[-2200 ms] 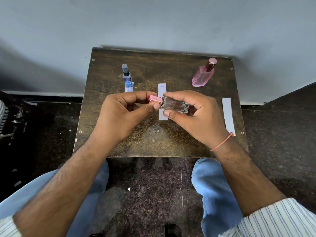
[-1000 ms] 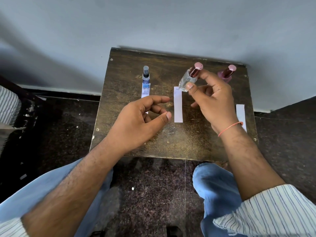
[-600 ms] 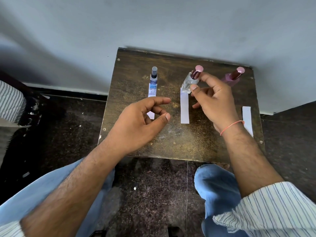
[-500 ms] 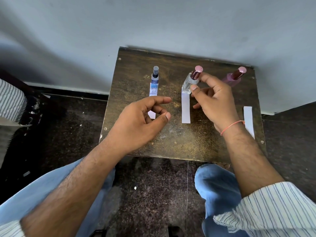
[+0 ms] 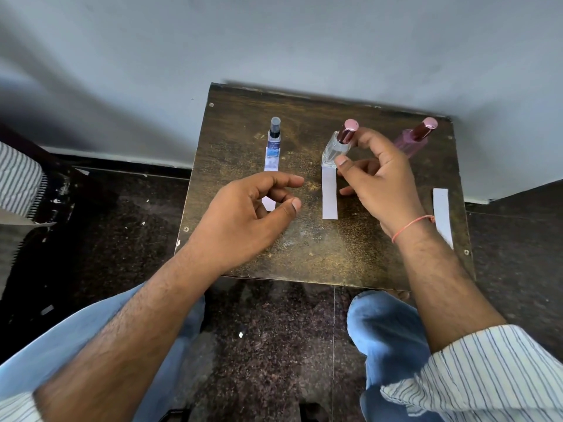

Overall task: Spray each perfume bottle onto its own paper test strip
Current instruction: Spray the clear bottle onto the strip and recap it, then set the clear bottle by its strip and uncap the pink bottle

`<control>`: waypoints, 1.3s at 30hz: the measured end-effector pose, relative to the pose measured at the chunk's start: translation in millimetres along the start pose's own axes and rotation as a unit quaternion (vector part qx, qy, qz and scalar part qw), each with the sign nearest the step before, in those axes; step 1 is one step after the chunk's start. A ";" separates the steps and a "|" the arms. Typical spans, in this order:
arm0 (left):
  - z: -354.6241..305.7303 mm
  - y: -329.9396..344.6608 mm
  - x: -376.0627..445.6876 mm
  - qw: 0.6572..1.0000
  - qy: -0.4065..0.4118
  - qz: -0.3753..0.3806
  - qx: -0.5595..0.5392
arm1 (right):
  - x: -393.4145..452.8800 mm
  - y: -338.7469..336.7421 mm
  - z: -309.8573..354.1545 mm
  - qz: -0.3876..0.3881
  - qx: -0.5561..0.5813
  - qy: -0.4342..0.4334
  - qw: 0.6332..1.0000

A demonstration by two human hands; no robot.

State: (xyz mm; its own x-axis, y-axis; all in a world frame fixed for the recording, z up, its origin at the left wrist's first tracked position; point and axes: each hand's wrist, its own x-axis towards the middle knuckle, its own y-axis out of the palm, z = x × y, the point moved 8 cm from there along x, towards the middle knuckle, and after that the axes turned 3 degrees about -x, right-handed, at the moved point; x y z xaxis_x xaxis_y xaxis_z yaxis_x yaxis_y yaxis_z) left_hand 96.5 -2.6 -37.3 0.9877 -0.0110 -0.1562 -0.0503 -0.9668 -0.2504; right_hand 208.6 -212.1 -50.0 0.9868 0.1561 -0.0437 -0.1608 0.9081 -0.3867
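On the worn brown table (image 5: 320,254) against a grey wall (image 5: 274,41), I see my right hand (image 5: 380,184) pinching the clear bottle (image 5: 333,149) at twelve o'clock of the middle strip (image 5: 330,196), left hand (image 5: 243,217) loosely curled, empty.

Your left hand (image 5: 243,214) hovers over the near end of the left strip (image 5: 270,166) and blocks the way to it. Your right hand (image 5: 377,181), at the clear bottle (image 5: 335,147), screens the pink bottle (image 5: 411,141) — only the right strip (image 5: 442,214) lies open. The table (image 5: 320,248) has bare wood along its near edge — room to pass.
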 end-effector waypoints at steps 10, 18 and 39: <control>-1.5 7.8 5.5 1.000 0.005 -0.004 0.009 | -7.1 -5.6 -0.8 0.002 0.003 -0.022 1.000; -2.2 21.0 8.9 1.000 0.005 -0.003 0.013 | -16.0 -16.3 -3.3 0.004 -0.090 -0.065 0.994; 2.1 41.4 14.5 1.000 0.004 -0.002 0.013 | -30.2 -95.5 -3.8 -0.258 -0.142 -0.073 0.953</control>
State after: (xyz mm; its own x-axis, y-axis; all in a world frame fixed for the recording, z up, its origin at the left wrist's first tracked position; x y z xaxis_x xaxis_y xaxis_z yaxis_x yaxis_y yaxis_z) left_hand 108.4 -42.2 -51.9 0.9890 -0.0090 -0.1476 -0.0498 -0.9601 -0.2753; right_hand 194.3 -305.0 -15.2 0.9158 -0.2119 0.3413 0.3785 0.7398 -0.5562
